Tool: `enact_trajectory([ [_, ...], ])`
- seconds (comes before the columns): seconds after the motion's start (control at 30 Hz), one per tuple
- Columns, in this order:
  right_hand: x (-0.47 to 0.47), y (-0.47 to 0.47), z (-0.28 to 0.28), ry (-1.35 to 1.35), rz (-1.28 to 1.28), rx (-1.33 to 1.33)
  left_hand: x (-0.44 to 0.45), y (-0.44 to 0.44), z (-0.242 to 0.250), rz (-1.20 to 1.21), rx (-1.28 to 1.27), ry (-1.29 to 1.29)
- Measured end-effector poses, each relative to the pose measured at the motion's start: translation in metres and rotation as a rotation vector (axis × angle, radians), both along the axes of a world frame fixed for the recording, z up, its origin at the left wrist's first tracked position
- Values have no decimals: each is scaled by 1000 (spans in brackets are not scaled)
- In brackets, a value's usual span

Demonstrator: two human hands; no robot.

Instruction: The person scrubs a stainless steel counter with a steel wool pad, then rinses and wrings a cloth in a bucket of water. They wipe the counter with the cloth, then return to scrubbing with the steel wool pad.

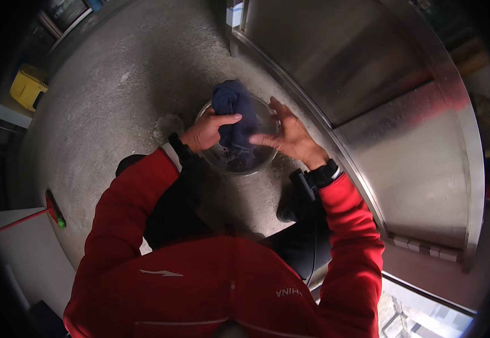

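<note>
A wet-looking dark blue cloth [238,112] hangs bunched over a round, clear basin [249,172] on the floor. My left hand [206,132] grips the cloth's left side, thumb laid across its front. My right hand [291,137] is just right of the cloth, fingers spread, with the thumb tip close to the cloth's edge; whether it touches is hard to tell. The cloth's lower end reaches down into the basin, where dark wet patches show at the bottom. Both wrists wear black straps.
Close on my right stands a stainless steel cabinet [405,160] with a raised metal edge. Rough concrete floor [114,93] spreads to the left. A red-handled broom [55,209] lies at lower left, and a yellow container [28,87] stands at far left. My knees flank the basin.
</note>
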State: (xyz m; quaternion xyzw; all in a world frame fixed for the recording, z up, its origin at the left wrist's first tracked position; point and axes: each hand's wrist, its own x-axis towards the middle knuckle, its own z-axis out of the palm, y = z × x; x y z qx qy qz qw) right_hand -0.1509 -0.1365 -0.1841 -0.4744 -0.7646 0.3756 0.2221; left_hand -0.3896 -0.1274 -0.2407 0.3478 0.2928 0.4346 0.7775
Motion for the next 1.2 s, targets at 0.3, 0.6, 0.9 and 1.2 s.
enact_trajectory([
  [0.3, 0, 57, -116, 526, 73, -263, -10, 63, -18, 79, 15, 119],
  [0.6, 6, 74, -175, -183, 18, 80, -13, 74, -35, 113, 365, 1181],
  [0.9, 11, 77, -182, -643, 25, 64, 5, 72, -25, 30, 271, 639],
  [1.2, 8, 83, -164, 1, -278, 142, -10, 70, -52, -94, 644, 1523],
])
